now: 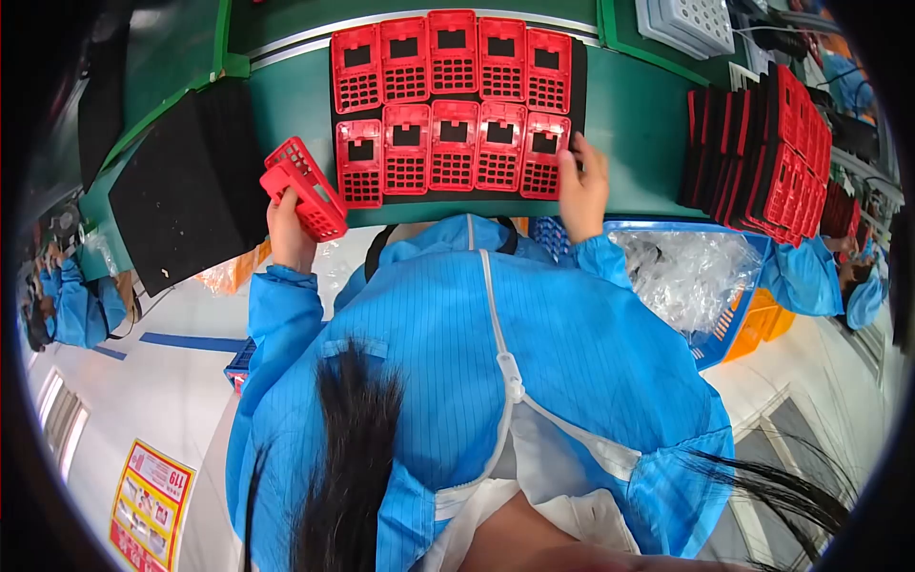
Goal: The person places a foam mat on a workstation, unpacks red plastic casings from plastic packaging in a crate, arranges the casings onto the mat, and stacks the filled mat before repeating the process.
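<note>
My left hand (289, 229) grips a red plastic calculator shell (319, 208) at the left, held tilted beside the rows; a second shell may be stacked with it, but I cannot tell. Two rows of red calculator shells (453, 145), each with a window and a grid of key holes, lie on a black board (408, 199). At the right end of the near row, my right hand (585, 191) has its thumb and fingers apart. It is beside the last shell (541, 179); whether the thumb touches it I cannot make out.
Black boards (186, 191) are piled at the left of the green bench (639, 143). Boards loaded with red shells (796, 157) stand stacked at the right. Below them sits a blue crate (710, 353) of clear plastic bags (691, 276). A white tray (688, 24) lies at the back right.
</note>
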`<state>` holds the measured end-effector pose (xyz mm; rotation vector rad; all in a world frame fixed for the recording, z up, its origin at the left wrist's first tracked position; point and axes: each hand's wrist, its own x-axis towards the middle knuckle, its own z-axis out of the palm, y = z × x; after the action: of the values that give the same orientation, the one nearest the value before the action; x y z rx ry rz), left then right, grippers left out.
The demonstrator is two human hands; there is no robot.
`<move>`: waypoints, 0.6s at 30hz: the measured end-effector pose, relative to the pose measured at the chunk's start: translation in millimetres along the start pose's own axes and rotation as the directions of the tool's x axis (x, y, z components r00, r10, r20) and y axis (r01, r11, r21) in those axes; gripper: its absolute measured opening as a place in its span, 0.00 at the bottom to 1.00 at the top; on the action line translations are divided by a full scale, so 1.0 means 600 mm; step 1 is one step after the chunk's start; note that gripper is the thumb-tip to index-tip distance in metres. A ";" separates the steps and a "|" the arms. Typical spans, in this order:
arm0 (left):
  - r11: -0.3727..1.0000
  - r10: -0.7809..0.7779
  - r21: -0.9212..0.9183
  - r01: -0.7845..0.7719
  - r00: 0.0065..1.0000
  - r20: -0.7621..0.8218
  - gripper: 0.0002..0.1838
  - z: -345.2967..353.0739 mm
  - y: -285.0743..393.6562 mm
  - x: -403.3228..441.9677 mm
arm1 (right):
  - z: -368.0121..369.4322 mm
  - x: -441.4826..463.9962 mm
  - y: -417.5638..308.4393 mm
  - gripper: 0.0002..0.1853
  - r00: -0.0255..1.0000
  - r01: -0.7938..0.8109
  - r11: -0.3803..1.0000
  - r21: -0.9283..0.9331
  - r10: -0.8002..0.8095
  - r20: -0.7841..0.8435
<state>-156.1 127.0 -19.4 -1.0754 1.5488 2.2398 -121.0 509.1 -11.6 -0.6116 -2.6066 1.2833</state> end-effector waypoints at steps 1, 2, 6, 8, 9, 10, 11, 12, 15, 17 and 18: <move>0.999 -0.047 -0.005 0.047 0.999 -0.016 0.15 -0.019 -0.001 0.019 | -0.008 -0.002 0.018 0.19 0.993 0.073 0.976 -0.206 -0.090 -0.071; 0.995 -0.073 -0.067 0.075 0.997 0.038 0.15 -0.035 -0.009 0.034 | -0.010 -0.004 0.036 0.19 0.994 -0.016 0.982 -0.191 -0.005 -0.108; 0.967 -0.120 -0.180 0.180 0.945 0.303 0.15 -0.011 -0.030 0.070 | -0.031 0.024 0.074 0.19 0.982 -0.174 0.959 -0.222 0.185 0.028; 0.989 -0.147 0.011 0.151 0.942 0.302 0.15 0.004 -0.001 0.055 | -0.028 0.034 0.087 0.18 0.983 -0.175 0.961 -0.212 0.182 0.018; 0.986 -0.160 0.097 0.137 0.942 0.295 0.15 0.012 0.007 0.053 | -0.029 0.030 0.078 0.18 0.983 -0.178 0.961 -0.214 0.184 0.008; 0.985 -0.159 0.109 0.132 0.939 0.304 0.15 0.015 0.008 0.053 | -0.031 0.028 0.070 0.18 0.985 -0.169 0.947 -0.272 0.174 -0.006; 0.985 -0.161 0.111 0.132 0.936 0.313 0.15 0.022 0.011 0.051 | -0.035 0.027 0.066 0.18 0.986 -0.161 0.931 -0.329 0.163 -0.019; 0.986 -0.152 0.110 0.124 0.942 0.299 0.15 0.032 0.016 0.049 | -0.036 0.029 0.067 0.18 0.986 -0.165 0.929 -0.330 0.165 -0.030; 0.988 -0.142 0.100 0.118 0.947 0.287 0.15 0.035 0.014 0.057 | -0.031 0.036 0.069 0.17 0.980 -0.200 0.946 -0.255 0.195 -0.048; 0.983 -0.144 0.147 0.107 0.952 0.270 0.15 0.031 0.018 0.059 | -0.015 0.031 0.039 0.17 0.982 -0.188 0.932 -0.312 0.182 -0.047; 0.983 -0.147 0.149 0.107 0.945 0.291 0.15 0.035 0.016 0.063 | -0.015 0.036 0.051 0.17 0.977 -0.212 0.941 -0.263 0.206 -0.052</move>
<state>-197.9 133.1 -33.9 -0.7343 1.4308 2.0676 -129.1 541.4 -30.6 -0.9650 -2.7790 0.9707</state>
